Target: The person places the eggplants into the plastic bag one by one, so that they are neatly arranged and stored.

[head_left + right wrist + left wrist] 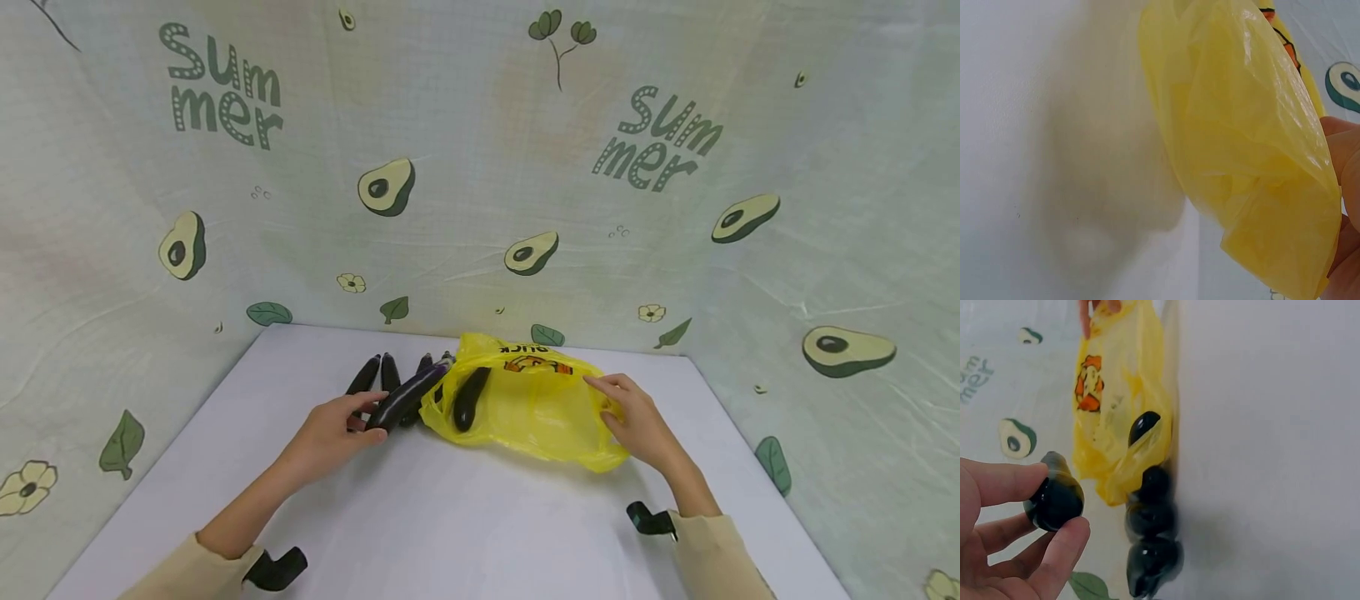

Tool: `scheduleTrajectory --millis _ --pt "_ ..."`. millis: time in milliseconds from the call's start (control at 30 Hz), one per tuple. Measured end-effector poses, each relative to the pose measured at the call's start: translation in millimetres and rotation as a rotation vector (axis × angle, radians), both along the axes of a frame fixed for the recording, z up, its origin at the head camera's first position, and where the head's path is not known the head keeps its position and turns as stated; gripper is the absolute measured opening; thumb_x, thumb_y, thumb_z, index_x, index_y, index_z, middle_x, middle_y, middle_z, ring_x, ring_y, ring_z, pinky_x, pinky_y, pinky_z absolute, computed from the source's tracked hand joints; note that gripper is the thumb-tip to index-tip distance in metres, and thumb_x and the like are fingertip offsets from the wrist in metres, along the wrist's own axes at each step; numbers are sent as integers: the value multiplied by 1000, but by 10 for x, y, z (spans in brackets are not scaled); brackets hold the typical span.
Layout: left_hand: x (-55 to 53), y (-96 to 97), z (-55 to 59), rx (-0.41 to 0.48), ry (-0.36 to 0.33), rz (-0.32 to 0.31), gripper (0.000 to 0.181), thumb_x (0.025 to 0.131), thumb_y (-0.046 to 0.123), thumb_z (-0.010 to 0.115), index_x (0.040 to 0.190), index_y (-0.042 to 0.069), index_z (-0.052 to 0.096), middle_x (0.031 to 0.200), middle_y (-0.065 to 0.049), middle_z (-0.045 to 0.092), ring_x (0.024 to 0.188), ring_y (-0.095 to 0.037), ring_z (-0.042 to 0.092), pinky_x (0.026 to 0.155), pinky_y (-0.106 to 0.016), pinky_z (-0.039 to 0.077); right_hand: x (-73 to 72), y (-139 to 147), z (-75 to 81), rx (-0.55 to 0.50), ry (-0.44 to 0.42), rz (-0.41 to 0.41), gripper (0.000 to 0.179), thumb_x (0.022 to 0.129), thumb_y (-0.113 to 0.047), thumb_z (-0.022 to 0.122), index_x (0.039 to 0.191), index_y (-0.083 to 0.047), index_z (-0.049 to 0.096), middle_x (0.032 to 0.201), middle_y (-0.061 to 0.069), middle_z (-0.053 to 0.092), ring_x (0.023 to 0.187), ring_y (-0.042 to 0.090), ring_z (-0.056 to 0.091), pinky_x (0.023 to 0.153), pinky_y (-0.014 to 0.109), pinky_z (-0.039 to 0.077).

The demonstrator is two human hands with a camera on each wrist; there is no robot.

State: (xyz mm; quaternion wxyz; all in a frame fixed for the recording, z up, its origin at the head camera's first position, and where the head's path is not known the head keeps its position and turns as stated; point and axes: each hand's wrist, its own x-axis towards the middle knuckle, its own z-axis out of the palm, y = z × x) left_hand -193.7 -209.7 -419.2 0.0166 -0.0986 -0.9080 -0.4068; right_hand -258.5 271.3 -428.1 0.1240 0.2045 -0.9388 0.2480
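My left hand (333,437) grips a dark purple eggplant (411,393) between thumb and fingers, raised above the table and slanting toward the bag. In the left wrist view the same held eggplant (1055,500) is seen end-on. A yellow plastic bag (547,412) lies with its wide mouth facing me, and my right hand (637,417) holds its right edge, index finger fairly straight. Inside the bag, near its left side, is another eggplant (468,402). Beside the bag, more eggplants (1152,519) lie in a row, partly hidden by my left hand in the head view.
The white table (450,517) ends at a cloth backdrop (465,108) printed with avocados, leaves and lettering, which rises behind and on both sides. Black wrist devices (277,569) sit at both sleeve cuffs.
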Motion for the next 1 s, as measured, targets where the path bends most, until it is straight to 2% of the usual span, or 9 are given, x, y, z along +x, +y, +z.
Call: scheduleTrajectory --millis 333,700,900,1000 --pt "-73 305 -118 21 -32 -36 55 91 19 86 143 15 67 124 -4 72 100 -19 64 76 -34 54 -15 -17 -7 1 -14 1 66 89 15 73 150 -7 61 133 16 60 116 33 60 103 54 55" --pt "-300 714 -299 47 -31 -74 54 89 20 88 139 15 71 111 0 73 88 -12 63 75 -32 53 -6 -2 -10 -7 -29 -6 65 90 15 72 150 -7 60 134 16 59 115 32 60 103 53 56" --pt "-397 899 -325 54 -49 -56 52 90 20 86 139 13 70 115 -4 74 92 -14 68 77 -35 58 -15 -18 -16 -2 -24 -8 66 89 15 73 150 -7 60 134 16 59 116 33 60 103 53 55" --pt "-436 972 -319 42 -46 -53 52 91 20 85 139 12 70 115 -7 74 90 -15 66 76 -36 58 -19 -12 -15 10 -14 -12 66 90 15 73 150 -7 60 134 16 59 115 33 61 102 53 56"
